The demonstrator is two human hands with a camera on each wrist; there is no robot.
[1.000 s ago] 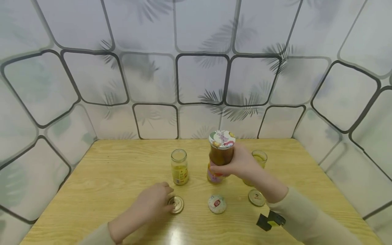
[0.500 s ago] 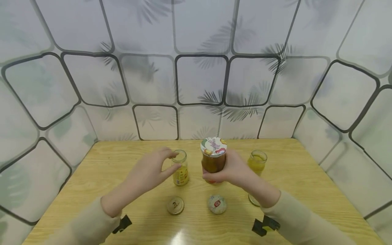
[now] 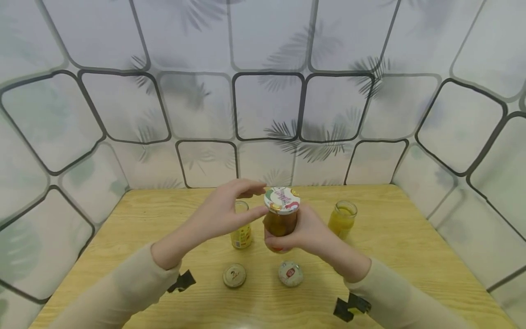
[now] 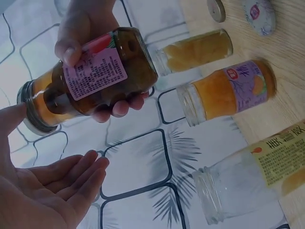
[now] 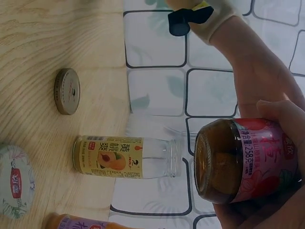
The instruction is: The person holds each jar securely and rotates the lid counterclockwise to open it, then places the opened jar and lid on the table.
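Observation:
My right hand (image 3: 312, 230) grips a glass jar (image 3: 281, 225) of dark brown contents above the table, its pink-and-red label (image 5: 264, 157) showing in the right wrist view. A white patterned lid (image 3: 281, 200) caps it. Around that lid, my left hand (image 3: 223, 208) is spread, thumb on the near side and fingers on the far side. In the left wrist view the thumb (image 4: 10, 119) overlaps the lid's edge, and the fingers (image 4: 78, 179) stand apart from it. Whether the thumb presses on it I cannot tell.
Lidless jars stand behind: a yellow-labelled one (image 3: 241, 236) at left, an orange one with a purple label (image 4: 245, 88), and a yellow-filled one (image 3: 342, 220) at right. A gold lid (image 3: 234, 275) and a patterned lid (image 3: 290, 274) lie nearer on the wooden table (image 3: 156, 228).
My left hand has left the gold lid on the table and risen rightward to the held jar's lid. My right hand has brought the jar left and slightly nearer.

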